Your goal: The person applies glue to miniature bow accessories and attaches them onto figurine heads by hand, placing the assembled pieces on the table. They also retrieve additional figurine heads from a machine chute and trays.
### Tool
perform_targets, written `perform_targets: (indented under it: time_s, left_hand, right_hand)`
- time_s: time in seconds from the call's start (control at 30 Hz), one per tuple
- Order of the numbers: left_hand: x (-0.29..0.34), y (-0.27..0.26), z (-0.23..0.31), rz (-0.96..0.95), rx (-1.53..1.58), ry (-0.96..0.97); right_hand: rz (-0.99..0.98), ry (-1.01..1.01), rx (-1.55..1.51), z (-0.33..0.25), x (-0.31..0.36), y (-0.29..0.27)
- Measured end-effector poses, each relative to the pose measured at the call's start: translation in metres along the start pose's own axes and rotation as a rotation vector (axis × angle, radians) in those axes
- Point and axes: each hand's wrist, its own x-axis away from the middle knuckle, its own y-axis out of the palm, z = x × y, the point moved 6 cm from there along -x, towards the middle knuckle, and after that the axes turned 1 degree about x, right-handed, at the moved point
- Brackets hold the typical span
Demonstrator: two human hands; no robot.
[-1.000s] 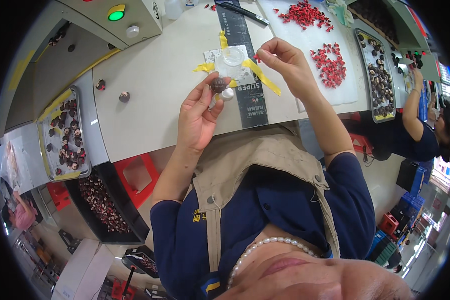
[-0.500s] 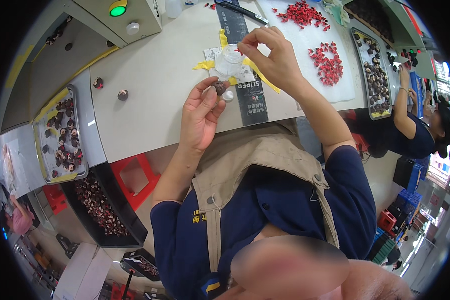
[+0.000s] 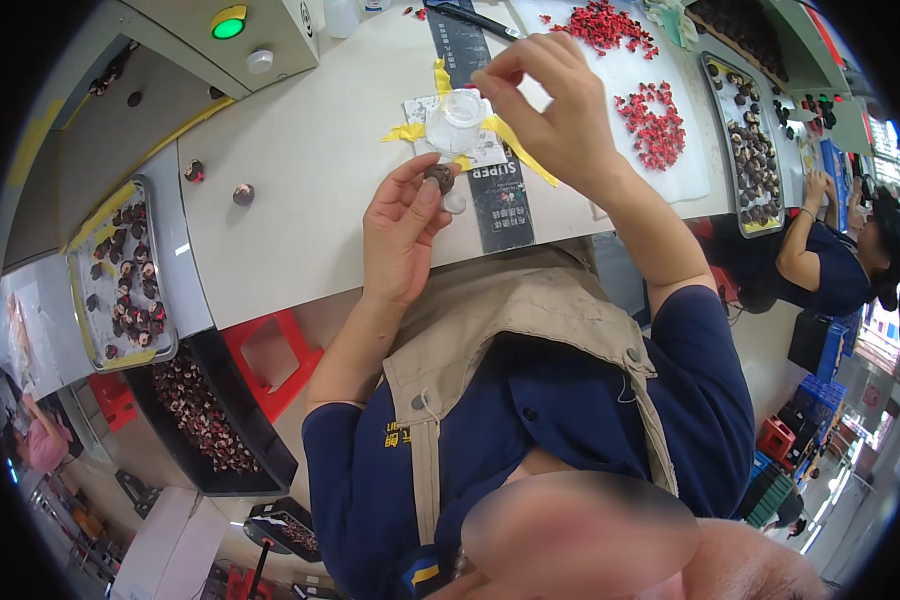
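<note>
In my left hand (image 3: 400, 235), a small round dark brown piece (image 3: 440, 177) is pinched between thumb and fingers. My right hand (image 3: 562, 112) is raised to the right of a clear round cup (image 3: 458, 115), with thumb and forefinger pinched together. A tiny red piece (image 3: 471, 87) shows at those fingertips, partly hidden. The cup stands on a white square pad (image 3: 488, 152) fixed with yellow tape (image 3: 406, 132). Just under the brown piece, a small white round thing (image 3: 454, 203) shows beside my left fingers.
Red pieces lie in a heap (image 3: 610, 28) and a ring (image 3: 653, 125) on a white sheet (image 3: 692, 160). Trays of round brown pieces stand left (image 3: 168, 300) and right (image 3: 775, 222). Two brown pieces (image 3: 243, 194) lie on the table. A co-worker (image 3: 820, 265) sits at right.
My right hand has moved slightly up and right, with the tiny red piece lifting away from the cup's rim. My left hand still holds the brown piece in nearly the same place.
</note>
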Motion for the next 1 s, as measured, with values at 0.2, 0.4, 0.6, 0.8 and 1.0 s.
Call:
perform_targets:
  time_s: [0.2, 0.4, 0.6, 0.8, 1.0]
  left_hand:
    - [-0.004, 0.011, -0.004, -0.018, 0.04, -0.008]
    - [-0.006, 0.014, -0.011, -0.004, 0.012, -0.009]
    - [-0.004, 0.021, -0.012, 0.021, -0.015, 0.018]
    - [-0.002, 0.024, -0.009, 0.058, -0.214, 0.194]
    - [-0.001, 0.028, -0.006, 0.022, -0.256, 0.245]
  right_hand:
    - [-0.139, 0.403, -0.442, 0.004, 0.037, 0.01]
    - [-0.172, 0.567, -0.643, 0.009, 0.063, 0.026]
    - [-0.147, 0.542, -0.643, 0.009, 0.067, 0.026]
    - [-0.183, 0.528, -0.565, 0.006, 0.065, 0.019]
    - [-0.232, 0.639, -0.616, 0.011, 0.069, 0.015]
